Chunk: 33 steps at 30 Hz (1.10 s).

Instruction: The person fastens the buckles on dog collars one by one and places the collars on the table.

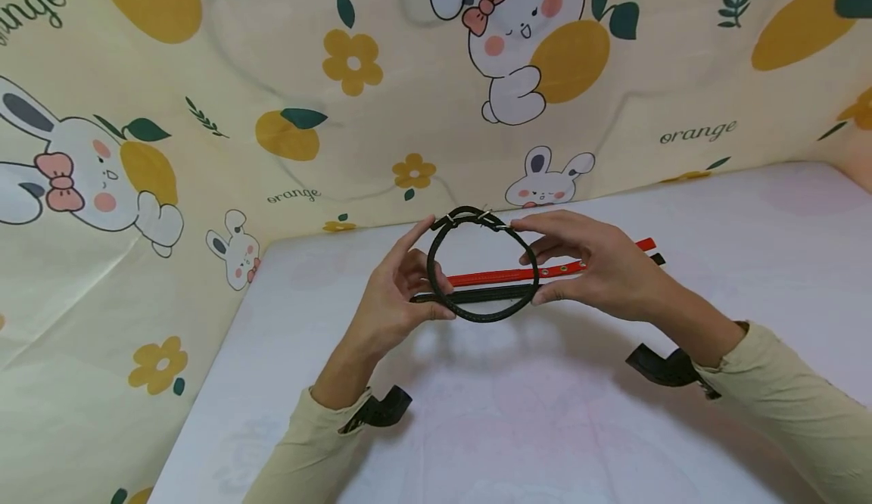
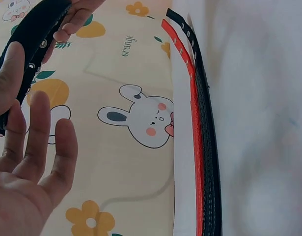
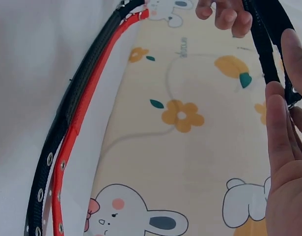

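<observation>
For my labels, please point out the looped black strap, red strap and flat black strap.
Looped black strap [image 1: 485, 317]: head view, lower curve.
Red strap [image 1: 487, 278]: head view, left part.
Flat black strap [image 2: 209, 162]: left wrist view, stitched part.

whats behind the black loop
Head view: through the black loop, parts of a red strap and a black strap show; the right hand hides a stretch of each.

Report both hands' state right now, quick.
Left hand: closed, holding the looped black strap at its left side.
Right hand: closed, holding the same strap at its right side.
</observation>
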### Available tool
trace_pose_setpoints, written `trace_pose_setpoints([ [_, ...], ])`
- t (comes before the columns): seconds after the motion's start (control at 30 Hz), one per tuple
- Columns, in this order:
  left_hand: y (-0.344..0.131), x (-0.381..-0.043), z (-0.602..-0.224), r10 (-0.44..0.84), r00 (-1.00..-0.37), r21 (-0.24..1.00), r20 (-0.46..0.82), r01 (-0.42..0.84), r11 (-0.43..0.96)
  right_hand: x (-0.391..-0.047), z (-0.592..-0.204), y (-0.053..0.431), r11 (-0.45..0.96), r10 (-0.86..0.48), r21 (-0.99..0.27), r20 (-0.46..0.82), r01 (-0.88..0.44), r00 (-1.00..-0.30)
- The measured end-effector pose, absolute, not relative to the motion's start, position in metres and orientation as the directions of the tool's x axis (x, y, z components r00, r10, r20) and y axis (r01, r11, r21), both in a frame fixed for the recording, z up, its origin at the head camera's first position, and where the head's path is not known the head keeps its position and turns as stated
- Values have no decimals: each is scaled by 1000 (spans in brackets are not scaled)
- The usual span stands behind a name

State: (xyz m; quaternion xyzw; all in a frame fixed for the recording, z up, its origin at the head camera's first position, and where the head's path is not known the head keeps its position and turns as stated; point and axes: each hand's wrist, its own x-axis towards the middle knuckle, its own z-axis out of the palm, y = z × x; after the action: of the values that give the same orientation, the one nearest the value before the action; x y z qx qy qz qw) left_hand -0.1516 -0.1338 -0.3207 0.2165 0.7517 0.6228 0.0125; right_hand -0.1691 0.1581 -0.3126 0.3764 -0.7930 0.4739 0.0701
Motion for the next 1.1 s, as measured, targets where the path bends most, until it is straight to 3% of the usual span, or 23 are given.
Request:
trace_pose_setpoints([
  [0.37,-145,-143,-331,312,-935,959,170,229,164,-166,-322,147,351,-558,-640,443,-683,-702],
  [0.67,-152,-137,-346,330,-940,962,85,163,217,-163,-327,140,364,-592,-775,237,-517,-771],
  [0.97,-163,-132,-359,385,-923,954,24,137,268,-163,-338,133,335,-657,-838,120,-431,-744],
  [1.1,-169,-128,-365,390,-921,934,-10,131,333,-162,-344,126,394,-654,-806,92,-441,-751],
])
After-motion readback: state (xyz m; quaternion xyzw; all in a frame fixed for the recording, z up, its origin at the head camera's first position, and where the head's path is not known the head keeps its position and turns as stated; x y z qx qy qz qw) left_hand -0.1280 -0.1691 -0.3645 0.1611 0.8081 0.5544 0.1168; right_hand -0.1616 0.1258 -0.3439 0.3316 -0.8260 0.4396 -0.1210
